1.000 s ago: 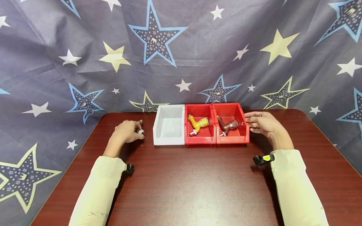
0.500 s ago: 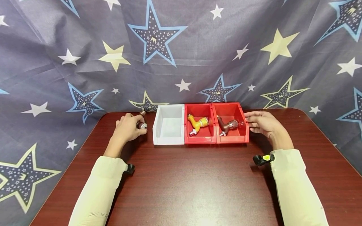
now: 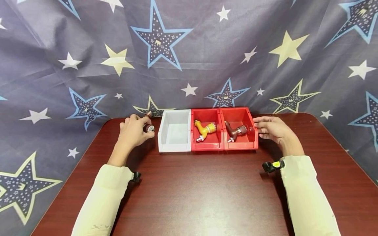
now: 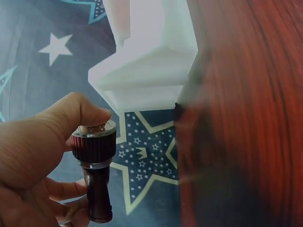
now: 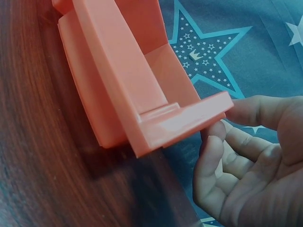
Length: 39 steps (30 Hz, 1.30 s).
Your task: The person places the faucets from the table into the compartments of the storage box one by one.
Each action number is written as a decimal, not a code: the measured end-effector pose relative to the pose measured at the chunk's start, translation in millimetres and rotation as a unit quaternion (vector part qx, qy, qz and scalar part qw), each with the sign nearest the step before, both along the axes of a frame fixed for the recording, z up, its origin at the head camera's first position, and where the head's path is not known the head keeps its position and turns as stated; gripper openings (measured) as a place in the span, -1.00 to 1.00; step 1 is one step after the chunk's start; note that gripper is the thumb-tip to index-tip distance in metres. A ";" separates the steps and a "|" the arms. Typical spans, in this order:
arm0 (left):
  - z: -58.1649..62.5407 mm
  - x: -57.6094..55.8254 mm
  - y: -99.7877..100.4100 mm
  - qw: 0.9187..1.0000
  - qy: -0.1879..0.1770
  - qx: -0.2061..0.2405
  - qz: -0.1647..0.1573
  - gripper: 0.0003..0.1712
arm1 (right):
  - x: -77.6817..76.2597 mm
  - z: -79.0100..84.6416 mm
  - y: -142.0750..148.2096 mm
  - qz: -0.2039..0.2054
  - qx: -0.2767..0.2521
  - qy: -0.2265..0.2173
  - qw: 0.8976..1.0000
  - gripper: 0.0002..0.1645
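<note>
My left hand point(image 3: 131, 132) pinches a dark brown tap point(image 3: 148, 128) left of the white bin point(image 3: 175, 148). In the left wrist view the thumb presses the top of the tap's ribbed collar point(image 4: 94, 146), and its narrow body hangs downward. My right hand point(image 3: 274, 131) is at the outer side of the right red bin point(image 3: 240, 146), fingertips touching its rim in the right wrist view. Inside that bin lies another brown tap point(image 3: 236, 131). A yellow tap point(image 3: 203, 130) lies in the middle red bin point(image 3: 208, 147).
The three bins stand side by side near the back edge of the dark wooden table point(image 3: 195, 190). Behind them hangs a grey curtain point(image 3: 203, 65) printed with stars. A small black device point(image 3: 270, 167) sits at the right cuff.
My left hand has raised the brown tap and moved slightly away from me and to the right. The right hand stays at the red bin's side. The head view has shifted slightly.
</note>
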State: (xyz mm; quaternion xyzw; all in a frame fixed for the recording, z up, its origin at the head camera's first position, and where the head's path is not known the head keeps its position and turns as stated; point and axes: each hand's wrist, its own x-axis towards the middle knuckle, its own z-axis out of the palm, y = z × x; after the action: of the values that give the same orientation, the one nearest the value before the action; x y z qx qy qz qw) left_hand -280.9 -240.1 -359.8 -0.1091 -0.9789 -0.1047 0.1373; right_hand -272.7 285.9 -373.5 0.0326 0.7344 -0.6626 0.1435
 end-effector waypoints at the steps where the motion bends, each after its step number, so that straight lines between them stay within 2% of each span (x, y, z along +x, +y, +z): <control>1: 1.9 0.3 1.4 1.000 0.002 0.000 0.000 -0.57 | 0.2 0.1 -0.2 0.000 0.001 0.000 1.000 -0.42; 9: 20.0 0.3 16.6 0.999 0.045 0.001 0.000 -0.62 | 2.0 1.2 -1.1 -0.010 0.014 0.002 1.000 -0.43; 20: 30.9 2.5 49.0 0.999 0.045 0.005 0.005 -0.58 | -1.0 0.5 -2.0 -0.003 0.007 -0.001 1.000 -0.41; 26: 29.9 7.8 70.9 0.999 0.038 0.011 -0.003 -0.57 | -1.5 -0.2 -0.7 -0.001 0.006 -0.004 1.000 -0.40; 34: 21.0 9.9 97.8 0.999 0.048 0.002 -0.021 -0.58 | -0.8 -1.5 1.4 -0.001 0.002 -0.004 1.000 -0.39; 39: 15.8 12.0 109.9 0.999 0.040 -0.004 -0.026 -0.58 | -2.4 -3.2 2.7 -0.004 0.002 -0.003 1.000 -0.41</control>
State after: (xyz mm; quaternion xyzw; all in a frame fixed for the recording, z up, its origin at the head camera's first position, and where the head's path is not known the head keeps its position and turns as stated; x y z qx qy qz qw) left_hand -268.8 -130.3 -344.0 -0.1387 -0.9699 -0.0998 0.1734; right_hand -275.1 288.6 -376.7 0.0376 0.7353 -0.6614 0.1433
